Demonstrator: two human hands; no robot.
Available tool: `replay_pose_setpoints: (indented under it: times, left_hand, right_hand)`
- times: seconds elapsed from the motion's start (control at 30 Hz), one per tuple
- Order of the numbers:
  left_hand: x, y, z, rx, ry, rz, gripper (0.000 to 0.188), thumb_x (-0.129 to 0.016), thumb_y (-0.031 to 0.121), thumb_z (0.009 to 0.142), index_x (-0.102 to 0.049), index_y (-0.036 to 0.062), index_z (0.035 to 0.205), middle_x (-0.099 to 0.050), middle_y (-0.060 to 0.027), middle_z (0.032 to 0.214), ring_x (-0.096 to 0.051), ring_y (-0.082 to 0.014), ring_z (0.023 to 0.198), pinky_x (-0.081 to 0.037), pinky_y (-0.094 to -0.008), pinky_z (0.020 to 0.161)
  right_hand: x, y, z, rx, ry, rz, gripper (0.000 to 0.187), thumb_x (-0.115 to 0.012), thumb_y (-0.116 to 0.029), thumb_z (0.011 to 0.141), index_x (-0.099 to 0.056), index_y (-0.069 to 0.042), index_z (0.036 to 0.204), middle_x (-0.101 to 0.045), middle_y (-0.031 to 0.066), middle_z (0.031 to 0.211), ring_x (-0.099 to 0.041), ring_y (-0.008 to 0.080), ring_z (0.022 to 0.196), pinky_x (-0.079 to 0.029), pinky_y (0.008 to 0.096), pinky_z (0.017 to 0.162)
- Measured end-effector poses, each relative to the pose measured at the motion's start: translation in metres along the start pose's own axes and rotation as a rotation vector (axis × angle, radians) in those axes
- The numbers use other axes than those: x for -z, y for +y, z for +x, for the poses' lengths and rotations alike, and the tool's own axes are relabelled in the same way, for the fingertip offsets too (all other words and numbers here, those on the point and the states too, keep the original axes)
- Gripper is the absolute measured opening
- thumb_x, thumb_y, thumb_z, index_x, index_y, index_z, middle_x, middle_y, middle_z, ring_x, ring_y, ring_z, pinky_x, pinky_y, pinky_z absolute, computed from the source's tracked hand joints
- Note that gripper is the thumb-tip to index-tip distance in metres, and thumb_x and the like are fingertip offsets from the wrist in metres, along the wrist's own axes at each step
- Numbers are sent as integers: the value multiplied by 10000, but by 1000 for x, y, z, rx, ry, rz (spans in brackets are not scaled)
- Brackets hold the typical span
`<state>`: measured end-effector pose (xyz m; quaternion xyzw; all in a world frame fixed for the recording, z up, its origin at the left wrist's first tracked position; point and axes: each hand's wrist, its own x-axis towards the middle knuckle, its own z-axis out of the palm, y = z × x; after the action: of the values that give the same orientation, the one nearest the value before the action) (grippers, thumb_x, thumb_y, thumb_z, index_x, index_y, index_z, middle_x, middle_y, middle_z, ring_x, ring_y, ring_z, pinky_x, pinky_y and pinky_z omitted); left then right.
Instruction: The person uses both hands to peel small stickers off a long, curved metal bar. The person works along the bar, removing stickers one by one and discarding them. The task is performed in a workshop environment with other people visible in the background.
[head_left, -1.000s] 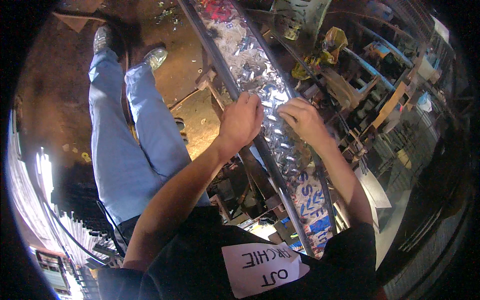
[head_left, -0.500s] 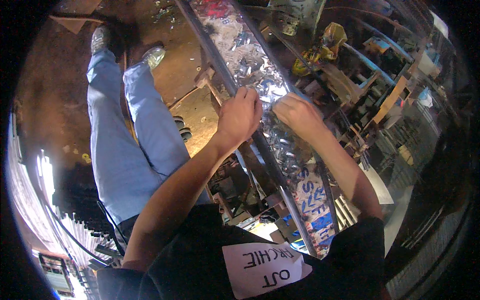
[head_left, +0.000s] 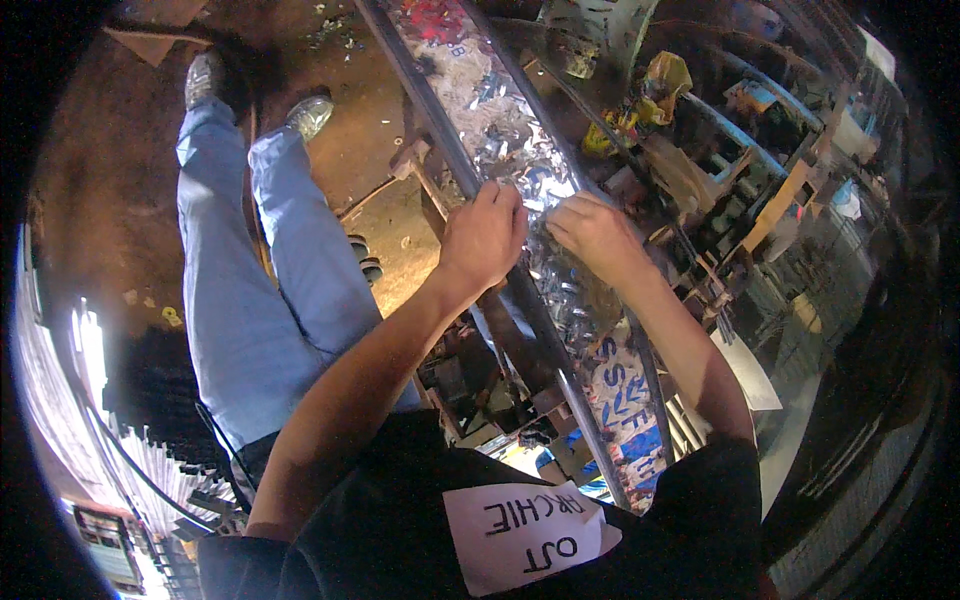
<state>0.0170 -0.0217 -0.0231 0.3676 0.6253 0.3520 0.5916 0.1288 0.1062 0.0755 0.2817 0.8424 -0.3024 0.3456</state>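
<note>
My left hand (head_left: 484, 236) is closed, its fingers curled down at the near dark metal rail (head_left: 440, 128) of a long, narrow workbench. Just across from it, my right hand (head_left: 597, 236) is closed too, with thumb and fingertips pressed together over the bench top. Anything pinched in either hand is hidden or too small to name. Shiny, curled scraps (head_left: 508, 140) that look like metal litter the bench surface (head_left: 462, 85) around and between both hands, and a bright glare lies just beyond my fingers.
My outstretched legs (head_left: 240, 260) lie along the left over a brown floor (head_left: 110, 190). A yellow plastic bag (head_left: 667, 78) sits among clutter beyond the bench. Blue bars (head_left: 750, 140) and a wooden board (head_left: 780, 205) stand at the right. Long pale bars (head_left: 60, 350) are stacked at the far left.
Both hands stay at nearly the same spot on the bench, shifting only slightly. The view has moved a little.
</note>
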Motion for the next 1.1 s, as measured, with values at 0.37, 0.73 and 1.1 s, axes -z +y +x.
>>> replay_pose_setpoints:
  times: [0.37, 0.73, 1.1]
  left_hand:
    - [3, 0, 1, 1, -25, 15, 145, -561, 165, 905, -536, 33, 960, -559, -199, 911, -593, -435, 815, -503, -515, 704]
    - [8, 0, 1, -19, -83, 71, 170, -577, 148, 884, -588, 83, 1041, -584, -150, 961, -613, -380, 840, -508, -477, 732]
    - [-9, 3, -17, -324, 60, 69, 250, -690, 102, 787, -710, 98, 1037, -635, -84, 950, -629, -288, 792, -521, -395, 696]
  right_hand:
    - [6, -2, 1, -61, 13, 148, 135, -701, -73, 769, -679, -8, 885, -649, 143, 850, -617, 319, 844, -498, 393, 784]
    - [6, -2, -2, -227, 53, 202, 141, -693, -57, 790, -699, -22, 926, -656, 131, 914, -624, 314, 863, -504, 379, 781]
    - [-15, -17, -31, -181, 287, 137, 243, -703, -9, 754, -693, -16, 996, -630, 109, 942, -596, 293, 894, -498, 375, 791]
